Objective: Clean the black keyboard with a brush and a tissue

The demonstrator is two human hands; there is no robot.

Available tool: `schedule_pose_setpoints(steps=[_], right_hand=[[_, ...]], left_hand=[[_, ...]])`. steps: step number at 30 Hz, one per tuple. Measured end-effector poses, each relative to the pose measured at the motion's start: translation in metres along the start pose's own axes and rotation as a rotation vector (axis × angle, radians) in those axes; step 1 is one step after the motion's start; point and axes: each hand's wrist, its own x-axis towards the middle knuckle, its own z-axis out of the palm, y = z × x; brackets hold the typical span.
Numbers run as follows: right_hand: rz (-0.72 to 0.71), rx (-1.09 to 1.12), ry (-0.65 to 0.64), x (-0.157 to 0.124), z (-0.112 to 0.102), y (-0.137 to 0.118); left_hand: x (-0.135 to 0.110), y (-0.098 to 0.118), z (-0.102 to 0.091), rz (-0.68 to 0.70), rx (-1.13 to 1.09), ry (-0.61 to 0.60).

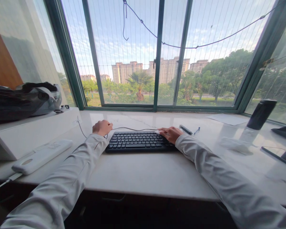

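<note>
"Where is the keyboard [138, 145]?"

"It lies flat on the white table [143, 174], in the middle of the frame."

"And the hands?"

"The left hand [102, 128] is just by the keyboard's far left corner. Its fingers are curled in. I can't tell if they pinch the thin black cord [127, 128] or nothing. The right hand [171, 134] lies on the far right corner, fingers stretched forward. The thumb is hidden, so I can't tell if it pinches the edge."

"What could go wrong?"

"The cord runs along the keyboard's back side, between the hands. If the left hand has it and tugs hard, the cord could get hurt, or the keyboard could twist. The table looks smooth and shiny, so I think things slip on it easily."

"And on the other side?"

"If the right hand pushes down, it could press keys by mistake. If it swings to the right, it could bump the dark pen-like thing [186, 129] near it and send it rolling."

"Could it hit the black bottle [262, 114] too?"

"That one is at the right of the frame, well apart. Only a big, wide sweep could knock it."
</note>
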Motion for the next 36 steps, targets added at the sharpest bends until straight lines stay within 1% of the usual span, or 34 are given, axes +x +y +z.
schedule_pose_setpoints(steps=[3, 7, 9, 15, 17, 21, 23, 28, 33, 36], right_hand=[[0.023, 0.025, -0.009, -0.0014, -0.0014, 0.0008], [-0.074, 0.073, -0.04, 0.0005, 0.0021, -0.005], [-0.096, 0.07, -0.055, 0.0015, 0.0026, -0.0057], [0.012, 0.04, -0.036, -0.0007, -0.0042, 0.0012], [0.002, 0.055, -0.04, -0.0011, -0.0038, 0.0], [-0.082, 0.072, -0.058, 0.0002, -0.0002, -0.0056], [-0.075, 0.048, -0.058, 0.0008, -0.0007, -0.0056], [0.022, 0.002, -0.028, 0.0003, -0.0045, -0.0007], [-0.064, 0.064, -0.047, 0.0003, -0.0003, -0.0042], [-0.038, 0.037, -0.047, -0.0003, -0.0015, -0.0043]], left_hand=[[0.0003, -0.0006, 0.0007, 0.009, 0.0, -0.002], [-0.0005, -0.0005, 0.0007, 0.01, 0.007, 0.004], [-0.0011, -0.0002, 0.0001, 0.007, 0.01, 0.003], [-0.0012, 0.0003, -0.0003, 0.007, 0.002, 0.004], [-0.0005, 0.0001, 0.0002, 0.006, 0.001, 0.001], [-0.0001, 0.0, 0.0006, 0.007, 0.004, 0.004], [-0.0004, 0.0, 0.0004, 0.004, 0.003, 0.005], [-0.0013, 0.0003, -0.0001, 0.004, -0.001, 0.007], [0.0003, -0.0006, 0.0018, 0.007, 0.003, 0.011], [0.0023, -0.0021, 0.0032, 0.011, 0.0, 0.011]])
